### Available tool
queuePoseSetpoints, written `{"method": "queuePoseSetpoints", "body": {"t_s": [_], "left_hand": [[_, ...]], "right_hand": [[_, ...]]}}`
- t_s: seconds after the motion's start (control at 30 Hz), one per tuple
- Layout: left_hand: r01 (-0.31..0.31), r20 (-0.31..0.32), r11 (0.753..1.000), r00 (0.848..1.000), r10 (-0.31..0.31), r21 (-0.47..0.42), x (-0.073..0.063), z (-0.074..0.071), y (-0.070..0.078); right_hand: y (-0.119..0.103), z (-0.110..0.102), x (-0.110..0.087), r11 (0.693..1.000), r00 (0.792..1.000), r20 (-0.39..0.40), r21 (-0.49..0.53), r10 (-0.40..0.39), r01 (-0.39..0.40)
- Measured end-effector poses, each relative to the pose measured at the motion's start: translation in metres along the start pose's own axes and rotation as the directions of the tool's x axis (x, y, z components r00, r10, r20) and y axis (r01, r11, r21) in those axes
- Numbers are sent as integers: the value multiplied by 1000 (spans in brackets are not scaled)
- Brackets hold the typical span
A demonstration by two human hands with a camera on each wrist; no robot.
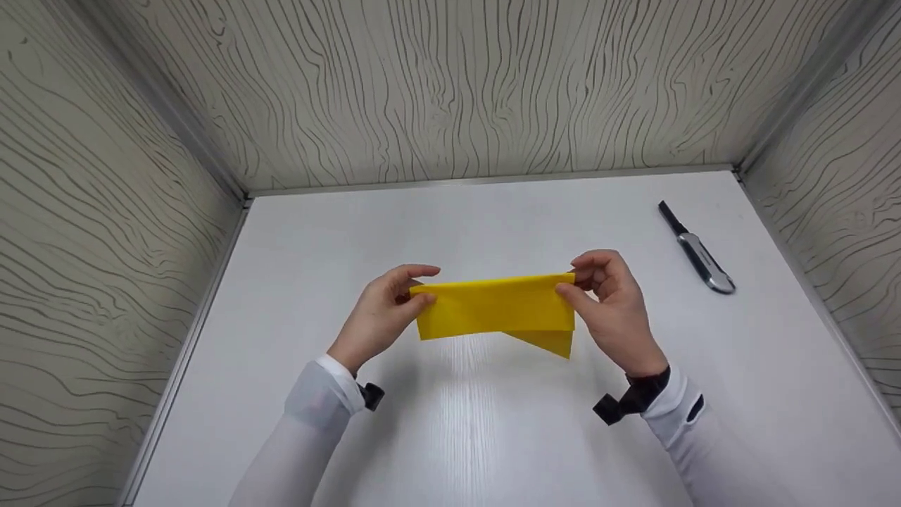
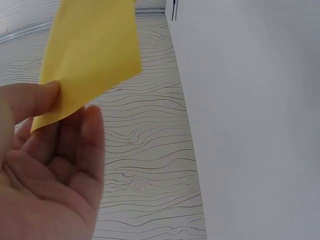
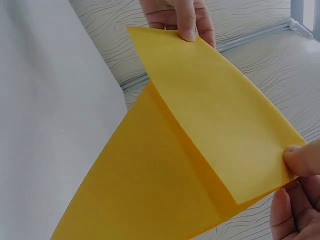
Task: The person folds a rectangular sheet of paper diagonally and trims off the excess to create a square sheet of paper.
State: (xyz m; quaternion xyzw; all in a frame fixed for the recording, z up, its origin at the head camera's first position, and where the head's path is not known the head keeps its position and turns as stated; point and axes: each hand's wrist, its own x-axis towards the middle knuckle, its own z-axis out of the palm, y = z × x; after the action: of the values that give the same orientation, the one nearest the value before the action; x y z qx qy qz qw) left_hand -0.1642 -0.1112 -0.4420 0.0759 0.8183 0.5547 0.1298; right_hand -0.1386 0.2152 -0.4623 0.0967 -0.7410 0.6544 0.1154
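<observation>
A sheet of yellow paper (image 1: 496,306), folded over along its top edge, is held up above the white table. At its left end my left hand (image 1: 376,317) pinches the fold, thumb in front and fingers behind. My right hand (image 1: 618,317) pinches the opposite top corner in the same way. Below the front flap, a slanted corner of the back layer shows at the right. In the right wrist view the back layer (image 3: 135,175) spreads out beneath the shorter flap (image 3: 215,115). The left wrist view has the left thumb (image 2: 37,100) pressed on the paper.
A utility knife (image 1: 704,260) with a grey and black handle lies at the table's back right, apart from both hands. Walls with a wood-grain pattern (image 1: 450,91) enclose the white table (image 1: 317,232) at the back and sides.
</observation>
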Motion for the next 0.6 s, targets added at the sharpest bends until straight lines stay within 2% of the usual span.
{"method": "queuePoseSetpoints", "body": {"t_s": [0.1,0.2,0.27,0.37,0.47,0.6], "left_hand": [[28,17,997,999,-29,71,3,-3,4],[13,30,979,999,-20,205,7,-7,8],[-15,36,949,999,4,316,9,-8,11],[-71,50,887,997,53,456,11,-7,15],[-115,68,850,993,94,514,14,-1,19],[-170,104,827,985,135,535,16,10,27]], "right_hand": [[-2,4,-2,997,998,11,-44,-57,57],[-3,9,-3,989,992,19,-83,-121,122],[-2,11,-3,982,987,21,-101,-160,162],[-2,13,-3,974,981,20,-119,-192,193],[-2,16,-3,975,982,13,-115,-189,189],[-2,20,-3,978,984,14,-108,-177,177]]}}
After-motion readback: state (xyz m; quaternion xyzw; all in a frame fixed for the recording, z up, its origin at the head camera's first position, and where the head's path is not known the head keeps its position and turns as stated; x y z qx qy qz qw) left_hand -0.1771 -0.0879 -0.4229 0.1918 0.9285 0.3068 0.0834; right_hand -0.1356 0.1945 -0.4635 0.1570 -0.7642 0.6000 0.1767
